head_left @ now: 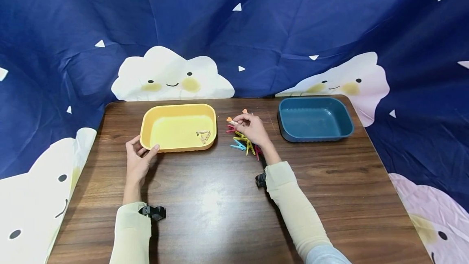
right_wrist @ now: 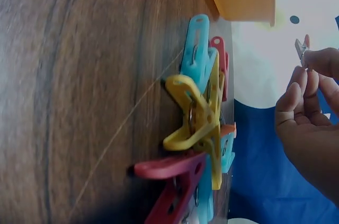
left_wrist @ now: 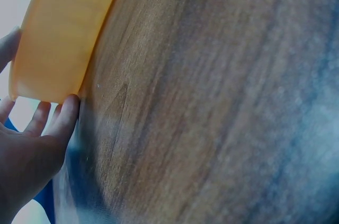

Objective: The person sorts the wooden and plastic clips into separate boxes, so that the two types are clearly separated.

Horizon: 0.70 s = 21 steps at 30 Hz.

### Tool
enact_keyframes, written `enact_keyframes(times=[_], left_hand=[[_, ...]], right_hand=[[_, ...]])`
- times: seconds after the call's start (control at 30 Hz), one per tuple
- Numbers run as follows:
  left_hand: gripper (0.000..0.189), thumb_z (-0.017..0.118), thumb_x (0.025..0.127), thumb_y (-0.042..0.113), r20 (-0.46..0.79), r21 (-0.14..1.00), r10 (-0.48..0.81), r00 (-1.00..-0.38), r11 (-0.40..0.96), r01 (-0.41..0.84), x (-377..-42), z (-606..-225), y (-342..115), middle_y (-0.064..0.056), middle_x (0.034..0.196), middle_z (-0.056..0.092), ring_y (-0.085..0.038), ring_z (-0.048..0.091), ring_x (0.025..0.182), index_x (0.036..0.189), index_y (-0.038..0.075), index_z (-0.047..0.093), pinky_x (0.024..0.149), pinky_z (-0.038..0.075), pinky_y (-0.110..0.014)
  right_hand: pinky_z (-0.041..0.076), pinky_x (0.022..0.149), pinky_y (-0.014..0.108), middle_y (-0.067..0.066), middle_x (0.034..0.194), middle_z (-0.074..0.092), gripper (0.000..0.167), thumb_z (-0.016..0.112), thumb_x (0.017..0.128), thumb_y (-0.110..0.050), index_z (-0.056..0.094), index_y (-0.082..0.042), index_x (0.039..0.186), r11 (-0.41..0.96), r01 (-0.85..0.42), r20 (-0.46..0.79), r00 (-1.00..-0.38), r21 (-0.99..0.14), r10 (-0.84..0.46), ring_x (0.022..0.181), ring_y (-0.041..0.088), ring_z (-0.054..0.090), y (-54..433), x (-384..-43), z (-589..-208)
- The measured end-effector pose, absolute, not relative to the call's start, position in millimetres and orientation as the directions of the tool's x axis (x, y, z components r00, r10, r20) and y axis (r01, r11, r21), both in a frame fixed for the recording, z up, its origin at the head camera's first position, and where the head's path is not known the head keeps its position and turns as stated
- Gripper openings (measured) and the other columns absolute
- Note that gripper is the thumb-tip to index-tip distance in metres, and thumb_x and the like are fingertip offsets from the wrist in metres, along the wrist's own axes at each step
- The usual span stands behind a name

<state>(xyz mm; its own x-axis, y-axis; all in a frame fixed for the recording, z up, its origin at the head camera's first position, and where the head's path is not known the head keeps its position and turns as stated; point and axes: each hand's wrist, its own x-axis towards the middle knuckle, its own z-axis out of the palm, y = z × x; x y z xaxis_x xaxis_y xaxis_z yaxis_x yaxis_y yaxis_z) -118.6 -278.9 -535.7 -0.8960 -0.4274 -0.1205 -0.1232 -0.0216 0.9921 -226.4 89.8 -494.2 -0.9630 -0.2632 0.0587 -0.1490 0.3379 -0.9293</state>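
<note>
My left hand (head_left: 137,161) holds the near left corner of a yellow plastic bin (head_left: 178,148), its thumb at the front wall and its fingers along the left side. In the left wrist view the fingertips touch the bin's outer wall (left_wrist: 63,44). My right hand (head_left: 255,130) pinches a small clothespin (right_wrist: 302,48) with an orange heart (head_left: 229,119) between thumb and fingertips, raised over the table. Below it lies a pile of plastic clothespins: yellow (right_wrist: 192,115), blue (head_left: 238,145) and dark pink (right_wrist: 172,181). Several small wooden clothespins (head_left: 203,136) lie inside the yellow bin.
A dark blue bin (head_left: 316,138) stands at the back right of the brown wooden table (head_left: 205,215). Another orange heart (head_left: 244,111) shows just behind the right hand. A blue curtain (head_left: 256,31) with white clouds hangs behind the table.
</note>
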Motion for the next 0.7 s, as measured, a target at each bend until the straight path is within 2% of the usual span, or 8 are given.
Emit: enact_keyframes(times=[0.4, 0.7], left_hand=[[0.074, 0.078, 0.087, 0.001, -0.121, 0.992, -0.426, -0.897, -0.027, -0.122, -119.2, -535.7, -278.5, -0.003, 0.126, 0.046, -0.014, 0.053, 0.109, 0.145, 0.009, 0.033, 0.083, 0.050, -0.013], [0.076, 0.079, 0.086, 0.001, -0.132, 0.991, -0.425, -0.896, -0.032, -0.131, -119.5, -534.3, -279.1, -0.003, 0.128, 0.045, -0.014, 0.053, 0.109, 0.146, 0.009, 0.032, 0.083, 0.050, -0.013]], right_hand=[[0.049, 0.068, 0.024, 0.010, 0.091, 0.065, 0.013, 0.069, 0.092, 0.002, 0.072, 0.004, 0.105, 0.309, -0.149, 0.047, -0.948, -0.940, -0.314, 0.079, 0.020, 0.059, 74.2, -222.2, -496.5], [0.048, 0.072, 0.025, 0.008, 0.091, 0.063, 0.012, 0.069, 0.092, 0.000, 0.073, 0.002, 0.103, 0.306, -0.186, 0.083, -0.944, -0.934, -0.320, 0.081, 0.019, 0.057, 62.7, -219.1, -497.7]])
